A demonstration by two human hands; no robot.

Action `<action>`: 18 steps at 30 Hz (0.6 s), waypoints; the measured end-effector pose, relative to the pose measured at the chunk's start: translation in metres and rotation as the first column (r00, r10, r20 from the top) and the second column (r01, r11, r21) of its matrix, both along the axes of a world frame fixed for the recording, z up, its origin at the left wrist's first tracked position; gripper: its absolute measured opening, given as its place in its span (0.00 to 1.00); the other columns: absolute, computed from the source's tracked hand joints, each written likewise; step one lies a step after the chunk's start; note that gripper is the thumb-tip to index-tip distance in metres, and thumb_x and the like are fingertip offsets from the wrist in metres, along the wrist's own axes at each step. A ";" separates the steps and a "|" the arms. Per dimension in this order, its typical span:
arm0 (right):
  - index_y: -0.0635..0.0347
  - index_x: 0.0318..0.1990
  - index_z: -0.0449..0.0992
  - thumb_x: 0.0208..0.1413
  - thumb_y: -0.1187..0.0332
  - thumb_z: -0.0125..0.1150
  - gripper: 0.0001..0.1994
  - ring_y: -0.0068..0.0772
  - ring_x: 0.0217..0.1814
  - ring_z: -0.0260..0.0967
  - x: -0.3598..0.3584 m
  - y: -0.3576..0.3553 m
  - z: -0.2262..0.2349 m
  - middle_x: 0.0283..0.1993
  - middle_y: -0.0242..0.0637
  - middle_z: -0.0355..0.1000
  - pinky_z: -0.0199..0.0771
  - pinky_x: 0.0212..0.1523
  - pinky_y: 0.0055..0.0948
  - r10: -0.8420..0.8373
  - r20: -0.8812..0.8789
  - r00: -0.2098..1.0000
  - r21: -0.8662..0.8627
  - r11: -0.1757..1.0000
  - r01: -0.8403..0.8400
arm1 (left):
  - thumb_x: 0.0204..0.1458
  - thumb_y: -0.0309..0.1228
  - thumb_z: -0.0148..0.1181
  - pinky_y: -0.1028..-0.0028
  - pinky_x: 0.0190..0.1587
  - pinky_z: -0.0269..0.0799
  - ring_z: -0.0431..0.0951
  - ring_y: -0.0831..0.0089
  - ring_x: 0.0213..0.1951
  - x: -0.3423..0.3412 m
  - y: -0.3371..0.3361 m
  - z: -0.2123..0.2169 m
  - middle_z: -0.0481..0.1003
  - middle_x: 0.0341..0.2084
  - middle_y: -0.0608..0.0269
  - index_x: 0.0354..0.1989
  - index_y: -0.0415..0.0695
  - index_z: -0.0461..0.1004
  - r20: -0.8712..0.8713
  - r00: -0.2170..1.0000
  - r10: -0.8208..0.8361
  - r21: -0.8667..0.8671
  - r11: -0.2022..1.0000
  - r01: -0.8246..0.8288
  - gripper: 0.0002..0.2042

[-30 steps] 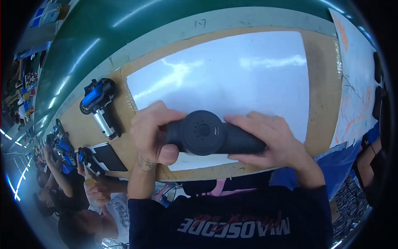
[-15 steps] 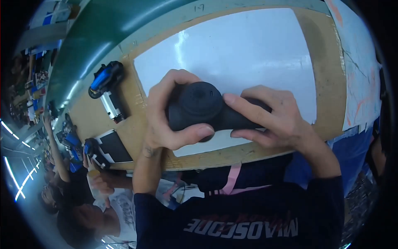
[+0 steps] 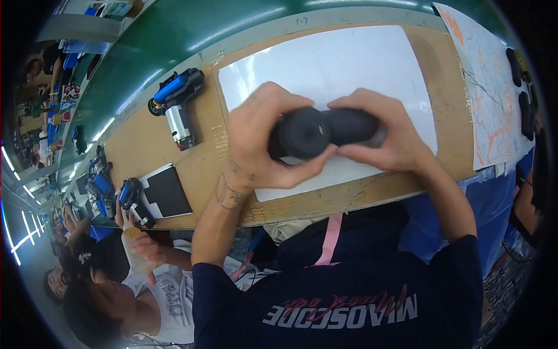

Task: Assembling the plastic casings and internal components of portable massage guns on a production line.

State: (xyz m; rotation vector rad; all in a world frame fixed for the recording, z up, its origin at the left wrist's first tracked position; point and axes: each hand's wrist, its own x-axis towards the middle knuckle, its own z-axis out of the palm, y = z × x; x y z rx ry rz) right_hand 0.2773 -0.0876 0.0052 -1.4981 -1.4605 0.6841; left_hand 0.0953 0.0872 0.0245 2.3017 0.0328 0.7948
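Observation:
I hold a black, handheld device (image 3: 325, 132) with a round head and a thick handle, lying sideways over a white sheet (image 3: 325, 70) on the wooden bench (image 3: 192, 168). My left hand (image 3: 261, 145) wraps the round head, thumb underneath. My right hand (image 3: 386, 136) grips the handle end from above. Much of the device is hidden by my fingers.
A blue, black and silver power tool (image 3: 174, 104) lies on the bench to the left. A black pad on a white sheet (image 3: 165, 192) sits further left, where a co-worker's hand (image 3: 145, 244) holds a blue tool (image 3: 131, 195). A scribbled paper (image 3: 494, 99) lies right.
Both hands have shifted right and slightly up with the black device. My left hand now covers more of the round head.

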 end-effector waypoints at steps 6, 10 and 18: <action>0.67 0.52 0.79 0.58 0.72 0.68 0.15 0.37 0.52 0.79 0.020 -0.003 -0.014 0.48 0.46 0.80 0.79 0.55 0.36 -0.080 -0.554 0.829 -0.021 0.996 0.082 | 0.41 0.36 0.80 0.75 0.38 0.76 0.81 0.73 0.35 -0.010 0.025 0.002 0.81 0.31 0.61 0.42 0.38 0.80 -0.214 0.977 0.004 -0.364 0.928 -0.084 0.22; 0.68 0.49 0.80 0.61 0.73 0.65 0.11 0.35 0.51 0.80 0.024 -0.005 -0.012 0.47 0.45 0.81 0.80 0.53 0.34 -0.062 -0.572 0.818 -0.063 0.998 0.032 | 0.47 0.38 0.77 0.74 0.43 0.76 0.81 0.75 0.37 -0.003 0.022 0.002 0.83 0.34 0.60 0.46 0.38 0.81 -0.381 0.919 -0.097 -0.561 0.815 -0.147 0.21; 0.68 0.43 0.82 0.61 0.76 0.64 0.06 0.32 0.46 0.80 0.023 -0.003 -0.007 0.42 0.44 0.82 0.80 0.47 0.30 -0.079 -0.570 0.818 -0.116 0.993 0.015 | 0.53 0.43 0.73 0.74 0.44 0.75 0.80 0.75 0.37 0.000 0.019 -0.011 0.82 0.32 0.60 0.46 0.40 0.83 -0.417 0.905 -0.091 -0.507 0.849 -0.147 0.20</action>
